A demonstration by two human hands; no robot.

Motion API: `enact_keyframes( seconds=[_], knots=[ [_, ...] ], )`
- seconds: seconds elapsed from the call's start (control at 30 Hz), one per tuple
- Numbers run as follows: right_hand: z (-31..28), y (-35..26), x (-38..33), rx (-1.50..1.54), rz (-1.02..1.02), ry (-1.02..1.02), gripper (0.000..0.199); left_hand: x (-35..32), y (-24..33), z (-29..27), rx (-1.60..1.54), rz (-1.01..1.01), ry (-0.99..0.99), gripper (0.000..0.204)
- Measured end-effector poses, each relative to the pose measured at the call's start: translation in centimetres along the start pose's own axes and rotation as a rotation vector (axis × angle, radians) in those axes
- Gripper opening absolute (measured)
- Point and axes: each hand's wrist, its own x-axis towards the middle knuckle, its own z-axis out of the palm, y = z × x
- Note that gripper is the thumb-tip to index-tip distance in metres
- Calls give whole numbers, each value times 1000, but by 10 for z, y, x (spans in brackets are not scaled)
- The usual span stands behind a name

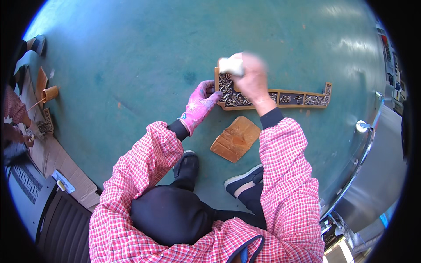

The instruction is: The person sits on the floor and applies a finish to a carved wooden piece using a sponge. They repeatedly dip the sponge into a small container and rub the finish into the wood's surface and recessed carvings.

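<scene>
An L-shaped ornamental panel (300, 99), with a tan border and dark-and-silver scrollwork, lies in front of me on the green floor. My left hand (202, 103), in a pink patterned glove, grips its left end, thumb on the face and fingers at the edge. My right hand (253, 78) is bare and smeared by motion above the panel's wide end. In it is a white wad (231, 65), seemingly cloth, at the panel's upper left; whether it touches the surface is too blurred to tell. My right hand hides the middle of the panel.
A stained brown cardboard piece (236, 139) lies between my feet and the panel. At far left, another person's hand (34, 130) is by a second patterned piece (46, 122), near a brown cup (50, 93) and flattened cardboard (66, 162). A wheeled metal unit (372, 162) stands right.
</scene>
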Motion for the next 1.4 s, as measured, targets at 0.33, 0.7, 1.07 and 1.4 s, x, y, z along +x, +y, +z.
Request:
enact_keyframes(
  seconds=[0.33, 0.7, 1.07, 1.4],
  knots=[
    [-14, 32, -3, 70, 69, 93, 26, 17, -12, 0, -38, -4, 63, 40],
    [-15, 29, -32, -84, -178, 40, 32, 5, 6, 0, -59, -94, 20, 47],
    [-26, 34, -37, 110, -23, -120, 31, 0, 4, -6, -133, -201, 62, 44],
    [-28, 41, -11, 0, 35, 74, 29, 4, 8, -6, -166, -267, 19, 47]
  ],
)
